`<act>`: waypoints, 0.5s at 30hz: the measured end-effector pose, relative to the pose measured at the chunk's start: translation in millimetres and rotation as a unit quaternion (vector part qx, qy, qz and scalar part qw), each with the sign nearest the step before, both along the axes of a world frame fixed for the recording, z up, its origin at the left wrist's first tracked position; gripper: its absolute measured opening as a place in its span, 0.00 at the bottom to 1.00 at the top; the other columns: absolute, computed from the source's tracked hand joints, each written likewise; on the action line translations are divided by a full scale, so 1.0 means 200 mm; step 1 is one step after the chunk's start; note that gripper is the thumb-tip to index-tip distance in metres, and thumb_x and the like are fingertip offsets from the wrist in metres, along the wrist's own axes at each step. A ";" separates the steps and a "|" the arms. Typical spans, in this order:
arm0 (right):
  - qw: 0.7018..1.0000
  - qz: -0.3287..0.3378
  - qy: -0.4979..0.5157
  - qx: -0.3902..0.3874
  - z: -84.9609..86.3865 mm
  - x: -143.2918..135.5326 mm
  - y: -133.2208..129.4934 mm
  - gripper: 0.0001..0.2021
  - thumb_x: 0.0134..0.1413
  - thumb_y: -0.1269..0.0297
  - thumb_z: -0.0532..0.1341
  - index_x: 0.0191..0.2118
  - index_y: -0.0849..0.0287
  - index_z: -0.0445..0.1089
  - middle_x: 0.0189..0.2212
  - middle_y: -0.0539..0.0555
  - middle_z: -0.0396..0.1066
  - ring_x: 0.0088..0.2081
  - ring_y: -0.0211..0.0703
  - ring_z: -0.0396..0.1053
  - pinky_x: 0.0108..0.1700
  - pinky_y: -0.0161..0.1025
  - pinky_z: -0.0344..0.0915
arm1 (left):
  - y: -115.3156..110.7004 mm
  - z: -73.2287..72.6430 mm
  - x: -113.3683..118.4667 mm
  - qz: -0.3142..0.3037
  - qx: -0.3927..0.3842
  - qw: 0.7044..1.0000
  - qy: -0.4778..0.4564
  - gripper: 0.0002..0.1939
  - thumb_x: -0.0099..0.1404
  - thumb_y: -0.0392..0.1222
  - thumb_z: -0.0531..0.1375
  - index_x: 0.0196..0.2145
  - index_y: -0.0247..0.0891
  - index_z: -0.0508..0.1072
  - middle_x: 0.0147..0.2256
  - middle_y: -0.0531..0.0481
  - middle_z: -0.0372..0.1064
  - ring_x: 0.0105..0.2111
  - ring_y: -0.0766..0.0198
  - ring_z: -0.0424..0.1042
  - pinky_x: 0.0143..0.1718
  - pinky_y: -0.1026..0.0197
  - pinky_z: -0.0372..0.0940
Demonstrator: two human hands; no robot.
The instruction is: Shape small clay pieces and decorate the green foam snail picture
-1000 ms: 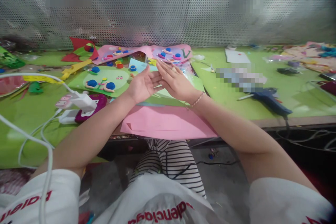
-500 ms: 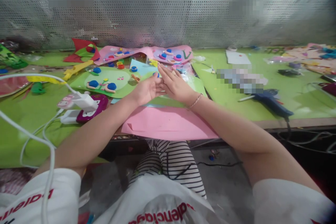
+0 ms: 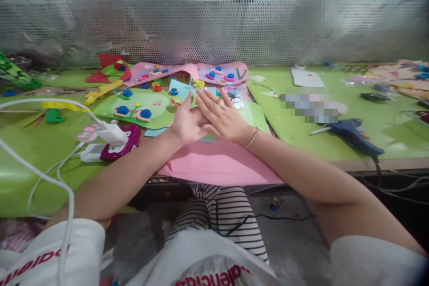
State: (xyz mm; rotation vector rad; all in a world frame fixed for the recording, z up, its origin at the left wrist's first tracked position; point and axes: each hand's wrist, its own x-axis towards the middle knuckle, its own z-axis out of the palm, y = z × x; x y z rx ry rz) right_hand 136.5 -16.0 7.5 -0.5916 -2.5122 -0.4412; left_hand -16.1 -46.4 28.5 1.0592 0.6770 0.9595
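While the person's two bare hands meet above the green-covered table [image 3: 301,143], I note the left hand [image 3: 187,124] with its palm turned up and the right hand [image 3: 228,120] laid palm down across it, the two touching. Fingers of both are extended and unclenched, the right ones slanting over the left ones. Whether a small piece sits between the palms I cannot tell; the right hand covers that spot. A thin, light-coloured bracelet [image 3: 252,137] circles the right wrist.

Nearest the hands: a green sheet with paler rounded panels [image 3: 161,116], lying flat, partly hidden by them. On its left half are three blue domes [image 3: 145,114], spaced apart. Just beyond the fingertips: a yellow petal-edged piece [image 3: 199,84] near a pale blue sheet [image 3: 182,86]. On the person's side, below the wrists, a plain pink sheet [image 3: 217,165] reaches the near edge of the table.

Farther back: a pink decorated sheet [image 3: 187,70] with small blue and pink pieces. Right side, well apart from the hands: a dark blue glue gun [image 3: 357,138]. Left side, near the left forearm: a purple power block [image 3: 131,136] with white plugs. Behind everything stands a perforated metal panel [image 3: 208,18].
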 end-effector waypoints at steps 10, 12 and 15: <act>0.995 -0.061 0.072 -0.012 0.00 0.03 0.05 0.36 0.65 0.48 0.31 0.70 0.68 0.30 0.68 0.66 0.42 0.70 0.54 0.37 0.68 0.59 0.33 | 0.00 -0.02 0.04 -0.014 -0.041 0.996 -0.082 0.38 0.60 0.72 0.42 0.47 0.38 0.71 0.36 0.43 0.73 0.47 0.53 0.69 0.47 0.53 0.64; 0.999 -0.029 0.043 0.005 -0.03 0.00 0.02 0.36 0.65 0.47 0.31 0.70 0.68 0.32 0.68 0.65 0.43 0.70 0.54 0.37 0.68 0.58 0.34 | 0.00 -0.01 0.03 -0.014 -0.105 0.988 -0.113 0.37 0.63 0.69 0.40 0.46 0.38 0.71 0.37 0.43 0.74 0.46 0.54 0.70 0.44 0.55 0.64; 0.999 0.009 0.004 0.035 -0.06 -0.04 -0.02 0.36 0.65 0.47 0.32 0.69 0.68 0.37 0.68 0.62 0.46 0.70 0.53 0.38 0.68 0.56 0.35 | 0.00 0.00 0.02 -0.015 -0.191 0.970 -0.152 0.33 0.66 0.64 0.37 0.43 0.39 0.71 0.36 0.46 0.74 0.42 0.57 0.71 0.37 0.58 0.63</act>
